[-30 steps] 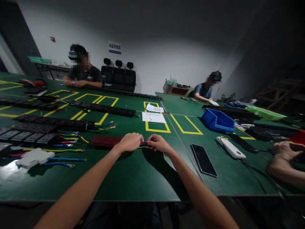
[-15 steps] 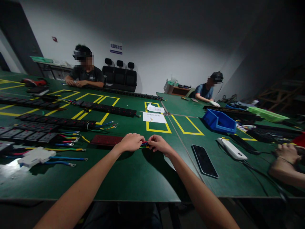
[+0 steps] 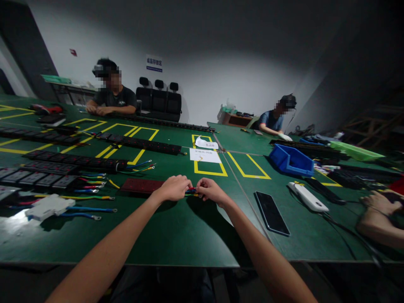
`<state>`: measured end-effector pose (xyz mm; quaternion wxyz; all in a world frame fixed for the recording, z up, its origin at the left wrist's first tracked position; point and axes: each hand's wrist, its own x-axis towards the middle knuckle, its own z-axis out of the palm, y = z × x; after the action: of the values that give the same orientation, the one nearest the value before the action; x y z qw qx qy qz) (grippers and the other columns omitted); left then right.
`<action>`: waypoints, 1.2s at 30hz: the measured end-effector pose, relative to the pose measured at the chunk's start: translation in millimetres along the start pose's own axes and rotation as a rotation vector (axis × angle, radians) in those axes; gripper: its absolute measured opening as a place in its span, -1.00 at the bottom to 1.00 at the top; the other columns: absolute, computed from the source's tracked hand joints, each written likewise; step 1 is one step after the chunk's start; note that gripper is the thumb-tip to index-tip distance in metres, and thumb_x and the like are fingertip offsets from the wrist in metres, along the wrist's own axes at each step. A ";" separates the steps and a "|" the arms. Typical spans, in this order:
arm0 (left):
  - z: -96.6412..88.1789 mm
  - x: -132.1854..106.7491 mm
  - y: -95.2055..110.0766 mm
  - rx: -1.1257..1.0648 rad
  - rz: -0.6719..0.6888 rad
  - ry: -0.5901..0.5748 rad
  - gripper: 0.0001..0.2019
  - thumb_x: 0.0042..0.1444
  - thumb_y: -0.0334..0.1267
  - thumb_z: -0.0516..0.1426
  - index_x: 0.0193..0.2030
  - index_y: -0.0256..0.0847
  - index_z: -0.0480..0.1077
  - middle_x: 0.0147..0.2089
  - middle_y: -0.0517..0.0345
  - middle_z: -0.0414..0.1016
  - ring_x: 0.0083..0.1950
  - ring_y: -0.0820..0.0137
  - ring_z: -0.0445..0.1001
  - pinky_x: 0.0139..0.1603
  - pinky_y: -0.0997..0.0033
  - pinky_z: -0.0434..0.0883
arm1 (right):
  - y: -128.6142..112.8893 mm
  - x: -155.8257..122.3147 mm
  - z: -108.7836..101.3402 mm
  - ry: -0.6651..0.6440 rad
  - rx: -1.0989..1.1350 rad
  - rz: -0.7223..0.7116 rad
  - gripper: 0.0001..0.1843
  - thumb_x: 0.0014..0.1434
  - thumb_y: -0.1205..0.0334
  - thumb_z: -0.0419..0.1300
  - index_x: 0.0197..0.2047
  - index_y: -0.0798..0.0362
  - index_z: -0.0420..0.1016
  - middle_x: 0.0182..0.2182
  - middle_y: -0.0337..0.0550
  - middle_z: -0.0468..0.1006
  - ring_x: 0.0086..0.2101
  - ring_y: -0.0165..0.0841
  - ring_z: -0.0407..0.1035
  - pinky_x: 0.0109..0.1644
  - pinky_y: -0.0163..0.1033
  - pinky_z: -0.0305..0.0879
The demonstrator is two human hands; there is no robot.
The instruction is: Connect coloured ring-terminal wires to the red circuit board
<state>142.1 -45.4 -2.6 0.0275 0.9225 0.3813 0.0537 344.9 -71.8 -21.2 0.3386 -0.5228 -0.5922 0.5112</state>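
Observation:
Coloured wires [image 3: 191,191], red, blue and green among them, run out from the right end of a dark red socket strip [image 3: 140,186] that lies on the green table. My left hand [image 3: 174,187] rests over that end of the strip, its fingers closed around the wires. Close on the right, my right hand [image 3: 208,190] pinches the wires' ends between thumb and fingers. The fingertips of both hands nearly meet, and they hide most of the wire ends.
Left lie several black socket strips [image 3: 47,180] with lugged wires and a white block [image 3: 50,207]. Right are a phone [image 3: 272,213], a white power bank [image 3: 307,197] with cable, a blue bin [image 3: 289,160] and another person's hand [image 3: 380,204]. Paper labels [image 3: 205,155] lie ahead. Two people sit across.
Both hands stay in nearly the same place on the wires. The person across on the left has tilted their head slightly; the whole view has shifted a little.

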 end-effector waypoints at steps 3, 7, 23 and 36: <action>-2.0 -0.1 0.5 -0.017 0.001 -0.022 -0.72 0.30 -0.25 0.01 0.01 -0.08 0.50 -0.01 0.02 0.56 0.01 0.17 0.52 -0.02 0.24 0.40 | 1.0 0.6 0.6 0.006 -0.031 -0.008 -0.88 0.12 0.38 0.21 -0.32 0.05 0.32 -0.58 -0.40 0.42 -0.60 -0.52 0.33 -0.62 -0.50 0.26; -3.0 -0.5 1.5 -0.016 -0.009 -0.010 -0.72 0.27 -0.27 0.00 -0.01 -0.09 0.50 -0.03 0.03 0.57 0.00 0.17 0.53 -0.02 0.24 0.41 | -0.5 -0.8 -0.1 0.008 -0.062 -0.009 -0.91 0.13 0.39 0.19 -0.31 0.06 0.33 -0.57 -0.38 0.42 -0.60 -0.52 0.34 -0.62 -0.50 0.26; -10.1 -5.3 6.8 -0.174 -0.108 0.032 -0.80 0.25 -0.28 0.05 0.01 -0.10 0.33 -0.10 0.11 0.61 -0.08 0.22 0.58 -0.16 0.34 0.41 | -5.4 -2.0 -5.0 0.079 -0.143 0.025 -0.92 0.28 0.33 0.15 -0.30 0.09 0.40 -0.53 -0.32 0.48 -0.64 -0.57 0.29 -0.66 -0.52 0.16; -6.0 -4.9 4.6 -0.223 -0.105 0.097 -0.79 0.24 -0.23 0.07 0.00 -0.09 0.35 -0.02 0.13 0.60 -0.02 0.23 0.57 -0.11 0.34 0.42 | -3.2 -0.3 -3.5 0.118 -0.138 -0.009 -0.92 0.21 0.36 0.15 -0.24 0.10 0.48 -0.45 -0.29 0.50 -0.57 -0.52 0.37 -0.63 -0.50 0.22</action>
<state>141.1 -52.0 3.4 0.1141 0.8889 0.4215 0.1386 347.4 -70.9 -17.2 0.3383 -0.5713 -0.6073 0.4362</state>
